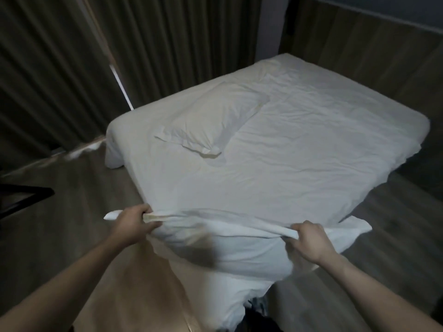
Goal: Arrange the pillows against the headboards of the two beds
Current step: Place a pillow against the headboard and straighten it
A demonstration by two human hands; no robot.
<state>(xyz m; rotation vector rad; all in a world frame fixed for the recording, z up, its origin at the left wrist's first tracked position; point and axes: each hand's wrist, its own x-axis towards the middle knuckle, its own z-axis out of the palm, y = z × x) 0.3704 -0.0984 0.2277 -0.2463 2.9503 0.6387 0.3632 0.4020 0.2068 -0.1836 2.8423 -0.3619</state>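
Left hand (pixel 135 222) and right hand (pixel 311 243) each fist an upper corner of the near pillow (pixel 215 250), which hangs at the bed's (pixel 311 144) near edge, long axis left-right. Risk: cloth-only grip, so filling may sag or slip. Second pillow (pixel 211 118) lies far-left on bed, long axis slanting near-left to far-right.

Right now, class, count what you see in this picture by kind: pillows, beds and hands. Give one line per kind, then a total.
Pillows: 2, one lying on the bed and one held up
Beds: 1
Hands: 2, left hand, right hand
Total: 5
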